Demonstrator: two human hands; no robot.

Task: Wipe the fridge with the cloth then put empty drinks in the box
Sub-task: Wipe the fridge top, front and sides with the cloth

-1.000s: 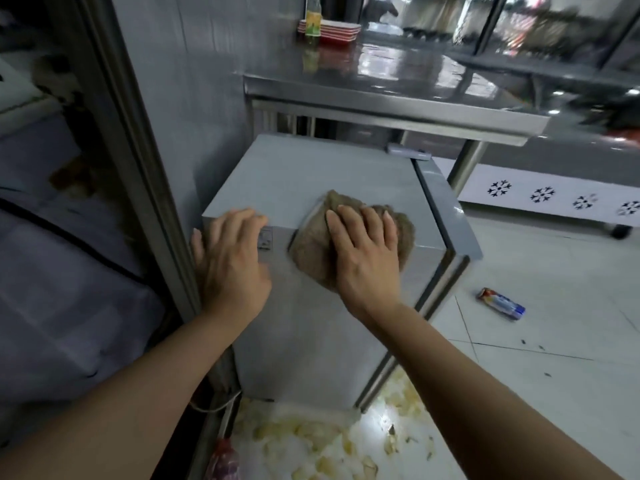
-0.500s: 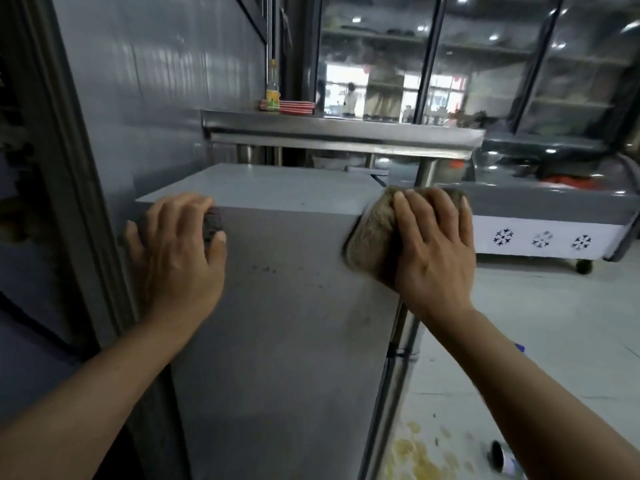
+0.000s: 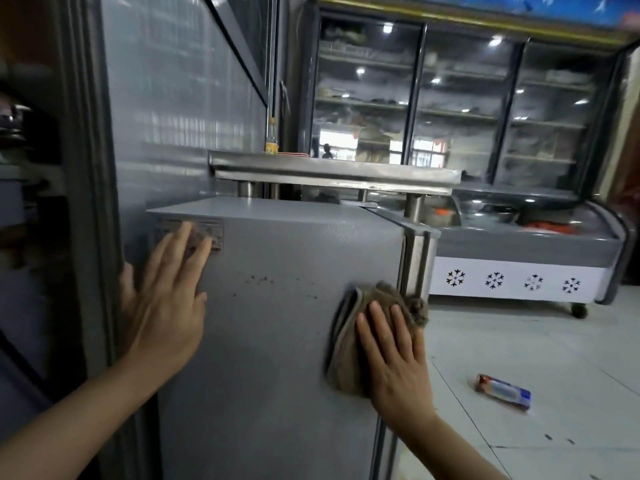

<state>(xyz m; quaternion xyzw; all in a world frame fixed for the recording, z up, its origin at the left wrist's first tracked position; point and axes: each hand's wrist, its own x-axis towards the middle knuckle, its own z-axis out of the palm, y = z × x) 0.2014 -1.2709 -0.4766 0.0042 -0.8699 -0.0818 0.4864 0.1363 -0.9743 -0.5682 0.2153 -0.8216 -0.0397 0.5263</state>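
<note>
A small grey fridge (image 3: 277, 341) stands in front of me, its side panel facing me with dark specks near the middle. My right hand (image 3: 394, 355) presses a folded brown cloth (image 3: 349, 341) flat against that panel near its right edge, fingers straight. My left hand (image 3: 166, 299) rests flat on the panel's upper left, fingertips over a label plate (image 3: 207, 230). A drink can (image 3: 504, 391) lies on its side on the floor to the right.
A steel counter (image 3: 332, 171) stands behind the fridge with a bottle (image 3: 271, 140) on it. A chest freezer (image 3: 519, 258) and tall glass-door coolers (image 3: 450, 98) fill the back. A metal door frame (image 3: 86, 202) rises at my left. White tiled floor (image 3: 554, 341) spreads right.
My right hand has slid the cloth from the fridge's top right corner down its side panel. My view has dropped lower and closer. The left hand stays on the upper left.
</note>
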